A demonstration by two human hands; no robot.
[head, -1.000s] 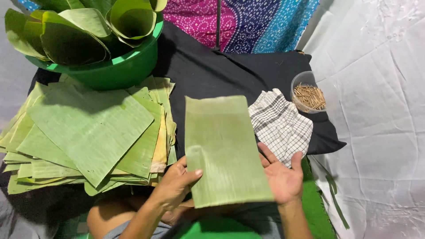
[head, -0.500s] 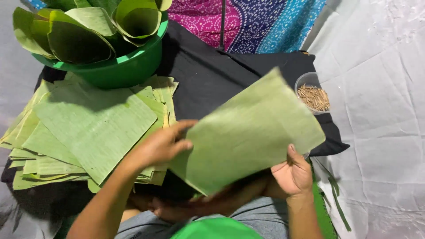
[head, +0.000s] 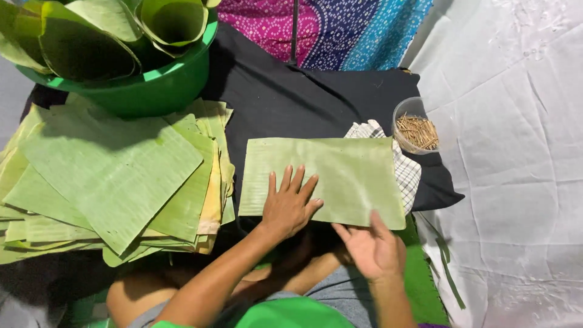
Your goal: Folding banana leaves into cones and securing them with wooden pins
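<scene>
Pressing hand: your left hand (head: 289, 206) lies palm down on the rectangular banana leaf sheet (head: 340, 176), fingers spread and flat on its lower left part.
Second hand: your right hand (head: 373, 246) sits at 5 o'clock from the left one, fingers loosely apart and open, its fingertips (head: 342, 231) touching the sheet's near edge; it pinches nothing.
Leaf sheet: it lies flat with its long side running from 9 to 3 o'clock, on the black cloth (head: 285, 91) at the middle of the view.
Under the sheet: its 3 o'clock end covers part of a checked cloth (head: 405, 173), which shows past the top and right edges.
Stack: a pile of cut banana leaf sheets (head: 109, 176) lies at 9 o'clock, just beside the flat sheet but not touching it.
Basin: a green plastic basin (head: 152, 85) at 11 o'clock holds leaves rolled into cones (head: 173, 21).
Cup: a clear plastic cup (head: 404, 115) of thin wooden picks (head: 418, 130) stands at 2 o'clock, near the sheet's far right corner.
Surround: a white sheet (head: 516, 152) covers the ground at 3 o'clock.
</scene>
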